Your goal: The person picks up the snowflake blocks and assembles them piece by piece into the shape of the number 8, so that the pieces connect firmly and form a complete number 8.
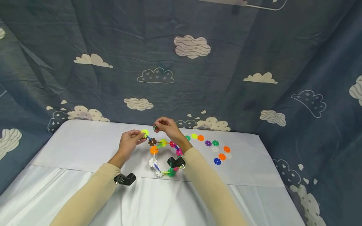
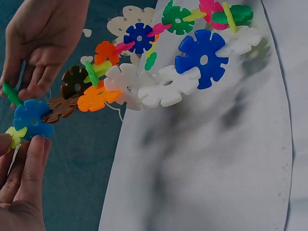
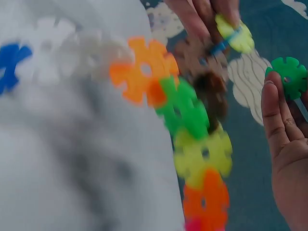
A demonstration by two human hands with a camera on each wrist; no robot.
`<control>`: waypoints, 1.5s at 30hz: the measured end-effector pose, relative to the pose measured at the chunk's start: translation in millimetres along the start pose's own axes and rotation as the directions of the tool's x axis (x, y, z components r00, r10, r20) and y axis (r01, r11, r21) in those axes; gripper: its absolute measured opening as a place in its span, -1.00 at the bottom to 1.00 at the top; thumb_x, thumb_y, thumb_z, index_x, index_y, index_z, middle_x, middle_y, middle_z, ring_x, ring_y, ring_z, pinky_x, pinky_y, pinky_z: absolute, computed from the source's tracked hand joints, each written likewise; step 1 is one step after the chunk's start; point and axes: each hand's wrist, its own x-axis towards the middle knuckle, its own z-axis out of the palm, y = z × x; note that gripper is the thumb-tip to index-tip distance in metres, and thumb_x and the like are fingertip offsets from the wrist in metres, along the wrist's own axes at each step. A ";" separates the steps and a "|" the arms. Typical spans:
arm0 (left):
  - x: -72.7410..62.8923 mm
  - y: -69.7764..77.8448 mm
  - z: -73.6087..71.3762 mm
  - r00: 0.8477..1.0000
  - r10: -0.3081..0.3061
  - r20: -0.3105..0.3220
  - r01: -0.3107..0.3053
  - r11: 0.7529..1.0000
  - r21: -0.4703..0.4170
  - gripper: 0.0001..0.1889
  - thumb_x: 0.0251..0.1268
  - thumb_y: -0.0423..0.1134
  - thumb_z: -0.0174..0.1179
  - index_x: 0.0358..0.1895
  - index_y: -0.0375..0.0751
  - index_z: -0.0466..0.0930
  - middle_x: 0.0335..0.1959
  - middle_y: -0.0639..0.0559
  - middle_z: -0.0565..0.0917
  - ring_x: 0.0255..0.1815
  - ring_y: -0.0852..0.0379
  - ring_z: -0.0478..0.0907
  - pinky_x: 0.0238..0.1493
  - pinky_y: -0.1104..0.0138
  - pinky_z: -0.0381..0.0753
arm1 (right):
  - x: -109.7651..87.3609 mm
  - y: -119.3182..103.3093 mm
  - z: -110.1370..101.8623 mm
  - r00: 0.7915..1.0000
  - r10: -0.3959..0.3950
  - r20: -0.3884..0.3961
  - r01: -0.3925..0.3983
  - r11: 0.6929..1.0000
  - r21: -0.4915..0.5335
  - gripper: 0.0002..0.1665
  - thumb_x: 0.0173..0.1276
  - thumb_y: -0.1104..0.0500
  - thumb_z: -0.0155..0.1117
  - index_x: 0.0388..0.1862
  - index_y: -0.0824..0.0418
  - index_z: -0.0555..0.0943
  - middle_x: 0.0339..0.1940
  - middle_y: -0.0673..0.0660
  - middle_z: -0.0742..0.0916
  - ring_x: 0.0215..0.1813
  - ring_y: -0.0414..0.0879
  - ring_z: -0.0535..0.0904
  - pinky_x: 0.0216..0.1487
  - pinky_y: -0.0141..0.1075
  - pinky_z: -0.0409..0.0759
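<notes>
My left hand (image 1: 128,143) pinches a yellow notched disc (image 1: 145,133) between thumb and fingers. A blue disc (image 2: 32,119) is slotted into that yellow one and joins it to a brown disc (image 1: 152,142). From there a ring of linked snowflake discs runs on, with orange (image 1: 154,150), white (image 1: 153,162) and green (image 1: 171,172) pieces among them. My right hand (image 1: 168,128), slightly higher and to the right, grips a green disc (image 3: 288,79). In the left wrist view that green piece appears edge-on, close to the blue disc; whether they touch I cannot tell.
Loose discs lie to the right on the white-covered table (image 1: 249,169), among them purple (image 1: 208,143), orange (image 1: 222,156) and blue (image 1: 217,161) ones. A dark cloud-print curtain (image 1: 215,84) hangs behind the table. My right forearm (image 1: 209,185) partly covers the ring.
</notes>
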 end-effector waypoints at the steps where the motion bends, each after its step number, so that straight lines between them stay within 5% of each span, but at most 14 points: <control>1: 0.1 -0.3 0.5 1.000 0.001 -0.001 -0.001 1.000 -0.002 -0.77 0.36 -0.48 0.12 -0.03 -0.61 0.44 -0.39 0.02 0.65 -0.41 0.29 0.67 -0.18 0.41 0.68 | 1.9 -0.2 4.0 1.000 0.002 0.002 -0.002 1.000 0.005 -0.84 0.51 0.33 0.00 -0.17 0.43 0.49 -0.25 0.20 0.64 -0.29 -0.10 0.59 -0.04 -0.24 0.61; 13: 0.3 0.7 2.1 1.000 0.002 -0.016 -0.002 1.000 -0.018 -0.75 0.35 -0.50 0.12 0.00 -0.64 0.45 -0.33 -0.06 0.65 -0.40 0.31 0.66 -0.18 0.42 0.67 | 17.0 -4.7 23.8 1.000 0.000 0.026 0.000 1.000 -0.018 -0.84 0.53 0.31 -0.06 -0.21 0.36 0.48 -0.28 0.12 0.60 -0.31 -0.12 0.53 -0.13 -0.28 0.54; 22: 0.1 0.3 0.7 1.000 0.020 -0.019 -0.020 1.000 0.001 -0.74 0.34 -0.50 0.13 -0.01 -0.66 0.46 -0.32 -0.09 0.66 -0.40 0.32 0.65 -0.18 0.44 0.67 | 26.9 -6.8 26.9 0.995 0.015 0.103 -0.006 0.997 -0.080 -0.80 0.53 0.35 -0.09 -0.16 0.50 0.45 -0.32 0.09 0.57 -0.34 -0.11 0.46 -0.18 -0.26 0.49; 32: 0.1 1.2 1.4 0.999 0.021 -0.031 -0.020 1.000 0.019 -0.74 0.33 -0.49 0.14 -0.02 -0.65 0.48 -0.36 -0.05 0.66 -0.41 0.32 0.65 -0.19 0.45 0.67 | 31.2 -4.3 27.7 0.993 0.049 0.109 -0.039 0.995 -0.088 -0.69 0.49 0.29 0.06 0.02 0.55 0.49 -0.25 0.10 0.68 -0.36 -0.14 0.49 -0.26 -0.37 0.52; 40: -1.1 0.0 2.2 0.999 0.002 -0.040 0.000 0.999 0.035 -0.74 0.35 -0.47 0.13 0.00 -0.62 0.48 -0.23 -0.18 0.67 -0.38 0.31 0.66 -0.18 0.44 0.67 | 24.5 -1.5 25.8 0.998 -0.001 0.067 0.014 0.981 -0.194 -0.68 0.43 0.22 0.20 0.03 0.42 0.62 -0.08 0.23 0.71 -0.16 -0.13 0.60 -0.04 -0.17 0.64; 45: -1.7 -1.3 2.4 0.999 0.010 -0.041 -0.009 0.999 0.039 -0.74 0.35 -0.45 0.14 -0.01 -0.62 0.49 -0.21 -0.20 0.67 -0.37 0.32 0.66 -0.17 0.44 0.66 | 20.5 0.8 22.6 0.999 -0.013 0.051 0.021 0.988 -0.153 -0.69 0.38 0.26 0.24 0.02 0.42 0.62 -0.07 0.25 0.71 -0.14 -0.12 0.65 0.08 -0.03 0.61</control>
